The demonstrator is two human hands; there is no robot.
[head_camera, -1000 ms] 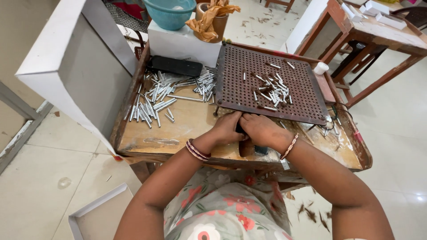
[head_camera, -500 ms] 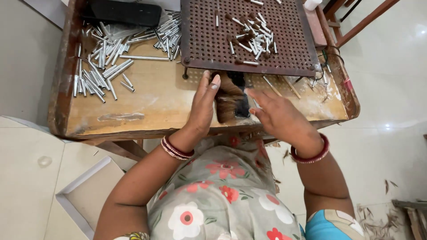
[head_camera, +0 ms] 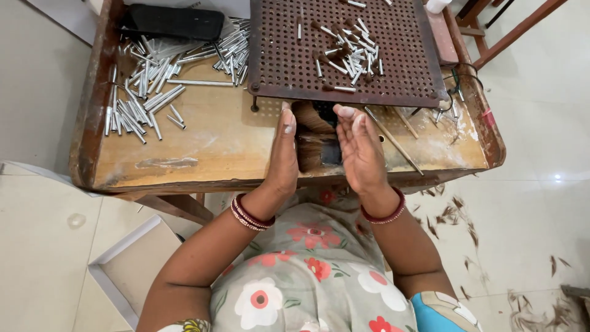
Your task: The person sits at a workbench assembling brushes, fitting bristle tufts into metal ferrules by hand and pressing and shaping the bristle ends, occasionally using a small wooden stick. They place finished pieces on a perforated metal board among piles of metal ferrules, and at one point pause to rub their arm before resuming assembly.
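Lying on the wooden worktable (head_camera: 203,138), just below the near edge of the perforated metal board (head_camera: 289,55), a tuft of brown bristle hair (head_camera: 313,144) is flanked by two flat, open hands. The left hand (head_camera: 284,154) and the right hand (head_camera: 361,150) are set palm to palm, fingers straight, nothing gripped; the tuft seems to be corralled between them so its fibres are kept together. Short metal tubes (head_camera: 144,92) are heaped to the left, and more tubes with brush heads (head_camera: 345,52) are strewn over the board.
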